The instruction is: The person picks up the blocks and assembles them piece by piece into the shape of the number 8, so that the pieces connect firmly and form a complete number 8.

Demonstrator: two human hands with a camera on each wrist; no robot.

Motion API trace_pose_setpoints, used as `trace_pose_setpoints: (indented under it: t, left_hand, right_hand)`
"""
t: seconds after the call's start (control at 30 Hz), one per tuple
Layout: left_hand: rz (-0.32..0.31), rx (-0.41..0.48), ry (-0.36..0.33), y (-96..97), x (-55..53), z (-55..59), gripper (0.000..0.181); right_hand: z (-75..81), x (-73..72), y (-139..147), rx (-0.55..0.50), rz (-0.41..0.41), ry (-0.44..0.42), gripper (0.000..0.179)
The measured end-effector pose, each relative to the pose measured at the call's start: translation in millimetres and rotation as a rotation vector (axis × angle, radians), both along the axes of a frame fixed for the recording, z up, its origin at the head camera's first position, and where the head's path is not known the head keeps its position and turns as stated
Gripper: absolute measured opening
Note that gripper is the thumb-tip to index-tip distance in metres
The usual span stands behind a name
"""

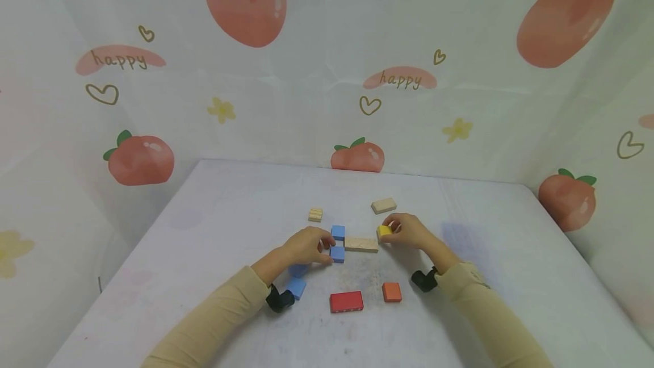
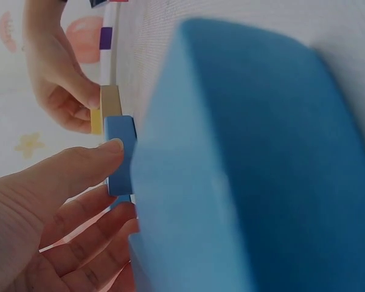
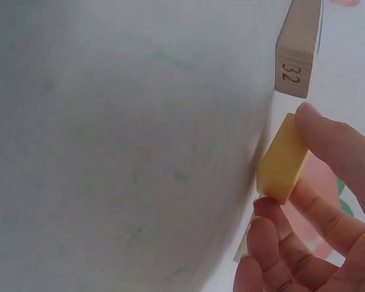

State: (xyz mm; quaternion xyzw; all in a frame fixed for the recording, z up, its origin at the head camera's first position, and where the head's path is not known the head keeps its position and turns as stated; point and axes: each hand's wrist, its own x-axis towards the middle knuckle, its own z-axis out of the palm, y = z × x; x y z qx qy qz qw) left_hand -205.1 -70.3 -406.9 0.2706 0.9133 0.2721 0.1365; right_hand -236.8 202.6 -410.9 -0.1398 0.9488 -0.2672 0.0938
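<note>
My left hand (image 1: 309,246) holds the nearer of two small blue blocks (image 1: 337,254), thumb on one side and a finger on the other. The farther blue block (image 1: 338,232) stands just behind it, with a small gap between them. A plain wooden block (image 1: 361,244) lies lengthwise to the right of the blue pair. At that plank's right end, my right hand (image 1: 409,230) pinches a yellow block (image 3: 283,161) between thumb and fingers. In the left wrist view, the blue block (image 2: 120,155) has the thumb against its face.
Behind are a ridged wooden block (image 1: 315,214) and a plain wooden block (image 1: 384,205), numbered 32. A red block (image 1: 347,302) and an orange block (image 1: 392,292) lie nearer. Blue pieces, one a flat block (image 1: 296,287), sit beside the left wrist. A printed curtain (image 1: 306,101) hangs behind the table.
</note>
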Motion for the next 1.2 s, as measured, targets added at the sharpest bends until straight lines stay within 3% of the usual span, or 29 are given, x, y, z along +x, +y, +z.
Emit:
trace_pose_setpoints:
  t: [1.2]
  left_hand:
    - [0.013, -0.02, -0.007, 0.4, -2.4, -3.9, 0.032]
  right_hand:
    - [-1.4, 0.3, 1.5, -0.023, 0.053, -0.053, 0.03]
